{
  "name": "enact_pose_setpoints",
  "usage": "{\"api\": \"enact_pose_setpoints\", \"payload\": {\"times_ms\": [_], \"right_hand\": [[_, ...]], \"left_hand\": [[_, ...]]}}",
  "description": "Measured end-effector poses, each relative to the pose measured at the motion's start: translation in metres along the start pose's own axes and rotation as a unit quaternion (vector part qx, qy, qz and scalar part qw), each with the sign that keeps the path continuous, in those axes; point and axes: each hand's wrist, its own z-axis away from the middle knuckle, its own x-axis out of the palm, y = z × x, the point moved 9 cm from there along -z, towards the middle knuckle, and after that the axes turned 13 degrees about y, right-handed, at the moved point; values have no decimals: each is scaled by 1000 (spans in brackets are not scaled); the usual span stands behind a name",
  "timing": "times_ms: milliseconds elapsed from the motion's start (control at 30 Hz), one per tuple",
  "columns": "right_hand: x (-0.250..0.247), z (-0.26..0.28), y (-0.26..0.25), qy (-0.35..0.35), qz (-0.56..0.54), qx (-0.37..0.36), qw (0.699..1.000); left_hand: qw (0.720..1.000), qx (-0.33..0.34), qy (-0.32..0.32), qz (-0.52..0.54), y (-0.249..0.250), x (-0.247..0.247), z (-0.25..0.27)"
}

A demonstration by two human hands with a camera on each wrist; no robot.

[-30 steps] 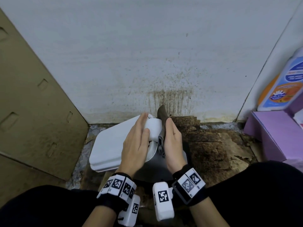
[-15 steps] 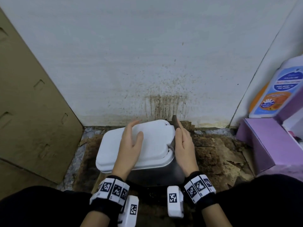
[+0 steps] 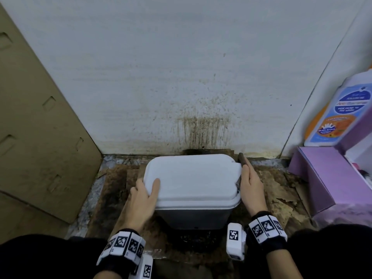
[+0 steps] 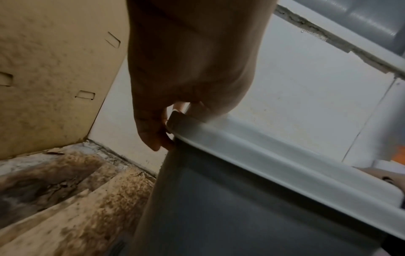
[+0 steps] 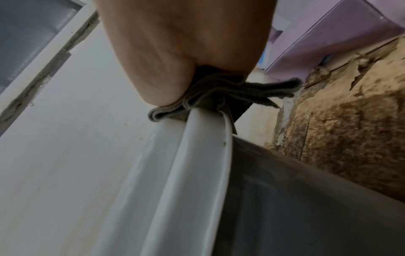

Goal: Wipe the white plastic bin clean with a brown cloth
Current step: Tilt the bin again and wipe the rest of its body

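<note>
The white plastic bin (image 3: 193,178) stands upright on the floor near the wall, with its white lid closed over a grey body. My left hand (image 3: 144,196) grips the lid's front left corner, thumb on top and fingers curled under the rim (image 4: 263,155). My right hand (image 3: 250,186) lies along the lid's right edge and holds the folded brown cloth (image 3: 241,159) against it. In the right wrist view the cloth (image 5: 219,93) is bunched between my palm and the lid's rim (image 5: 192,155). One end of the cloth sticks out past my fingertips.
A cardboard sheet (image 3: 40,127) leans at the left. A purple box (image 3: 326,178) and a detergent bottle (image 3: 340,113) stand at the right. The white wall (image 3: 201,127) behind the bin is streaked brown. Torn, stained cardboard (image 3: 277,190) covers the floor.
The bin went from tilted and turned to upright and square to me. My left hand slid from the lid's top to its left corner. My right hand with the cloth moved to the right edge.
</note>
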Motion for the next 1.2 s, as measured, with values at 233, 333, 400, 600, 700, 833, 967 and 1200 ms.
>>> {"api": "enact_pose_setpoints", "payload": {"times_ms": [233, 333, 400, 600, 700, 833, 967, 1200], "right_hand": [[-13, -3, 14, 8, -15, 27, 999], [-14, -3, 18, 16, -23, 38, 999], [-16, -1, 18, 24, -31, 44, 998], [-29, 25, 20, 107, -55, 77, 990], [-30, 52, 22, 177, -52, 97, 978], [-21, 88, 23, 211, -40, 109, 971], [-17, 101, 22, 198, -36, 79, 976], [-19, 65, 35, 94, -62, 48, 992]], "left_hand": [[999, 13, 0, 50, 8, 8, -1], [997, 27, 12, 66, 12, 6, 0], [996, 35, 17, 81, 13, 5, 0], [991, 76, 10, 107, 30, -4, -11], [990, 82, 6, 115, 39, -11, -26], [990, 75, 1, 116, 33, -9, -49], [989, 68, 22, 127, 22, -5, -57], [990, 43, 57, 120, 17, -6, -41]]}}
